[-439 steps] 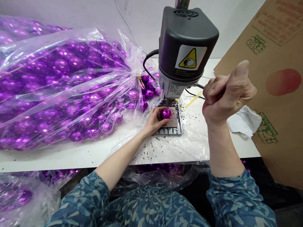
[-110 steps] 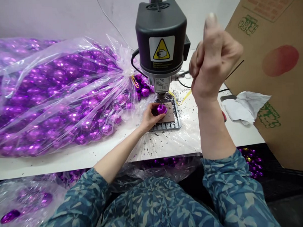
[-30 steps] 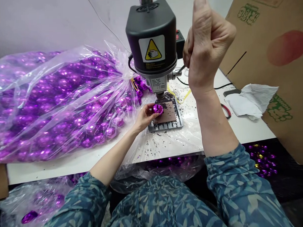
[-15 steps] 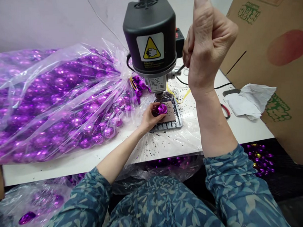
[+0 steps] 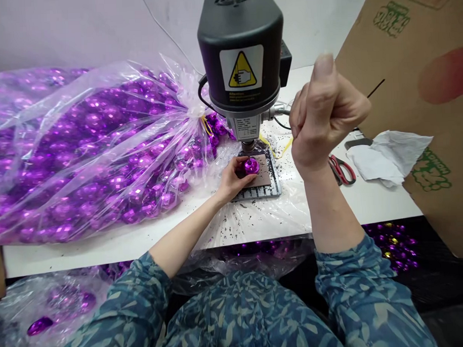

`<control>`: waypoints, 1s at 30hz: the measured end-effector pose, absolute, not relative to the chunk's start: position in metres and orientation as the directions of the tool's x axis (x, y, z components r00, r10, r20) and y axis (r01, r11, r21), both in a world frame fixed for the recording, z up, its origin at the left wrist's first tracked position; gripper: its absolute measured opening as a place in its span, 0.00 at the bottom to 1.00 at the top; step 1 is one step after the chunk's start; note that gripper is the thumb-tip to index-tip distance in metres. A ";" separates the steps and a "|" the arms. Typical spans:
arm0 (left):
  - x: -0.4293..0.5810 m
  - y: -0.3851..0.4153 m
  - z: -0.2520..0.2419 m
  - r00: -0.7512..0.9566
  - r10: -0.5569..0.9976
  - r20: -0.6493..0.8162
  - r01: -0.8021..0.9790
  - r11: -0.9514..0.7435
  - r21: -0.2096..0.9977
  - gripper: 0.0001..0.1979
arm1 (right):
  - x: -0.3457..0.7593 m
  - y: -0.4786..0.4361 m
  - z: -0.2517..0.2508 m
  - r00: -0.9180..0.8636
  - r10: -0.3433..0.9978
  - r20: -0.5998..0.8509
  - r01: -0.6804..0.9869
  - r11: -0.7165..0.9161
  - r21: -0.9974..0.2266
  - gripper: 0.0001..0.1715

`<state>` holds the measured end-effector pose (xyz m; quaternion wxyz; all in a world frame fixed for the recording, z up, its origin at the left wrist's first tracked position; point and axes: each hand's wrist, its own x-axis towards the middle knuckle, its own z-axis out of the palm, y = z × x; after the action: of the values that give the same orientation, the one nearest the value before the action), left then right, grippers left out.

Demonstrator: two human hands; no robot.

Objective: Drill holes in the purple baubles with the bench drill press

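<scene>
My left hand (image 5: 233, 177) pinches a shiny purple ball (image 5: 251, 166) between thumb and fingers. The ball rests on a flat brown board (image 5: 262, 178), which lies on the metal base (image 5: 275, 184) of a small bench drill press (image 5: 242, 56). Right above the ball is the drill chuck (image 5: 248, 145); whether a bit touches the ball I cannot make out. Raised to the right of the machine, my right hand (image 5: 322, 114) is closed around the end of its feed lever (image 5: 281, 111). Most of the lever's grip is hidden in my fist.
A large clear bag (image 5: 101, 152) of purple balls fills the table's left side. Dark shavings lie around the base. To the right are red-handled scissors (image 5: 343, 170), crumpled white paper (image 5: 383, 158) and a tall cardboard box (image 5: 413, 50). More purple balls (image 5: 395, 246) are below the table edge.
My right hand has come down with the lever, and the thumb is much lower. My left hand still holds the ball on the board. The view has shifted slightly.
</scene>
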<state>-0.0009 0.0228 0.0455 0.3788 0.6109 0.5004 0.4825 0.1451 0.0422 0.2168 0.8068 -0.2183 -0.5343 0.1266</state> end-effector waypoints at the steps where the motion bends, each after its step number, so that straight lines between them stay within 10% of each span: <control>1: -0.001 0.023 0.045 0.035 0.977 0.208 0.243 -0.211 0.947 0.26 | 0.146 0.042 0.213 0.397 0.444 0.804 0.027 0.869 -0.493 0.40; 30: -0.003 0.024 0.040 -0.012 0.968 0.252 0.283 -0.239 0.929 0.28 | 0.159 0.058 0.149 0.358 0.152 0.921 0.166 0.961 -0.223 0.43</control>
<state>-0.0031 0.0235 0.0396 0.3458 0.6118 0.5110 0.4950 0.1588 0.0578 0.1489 0.8120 -0.1404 -0.5665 -0.0042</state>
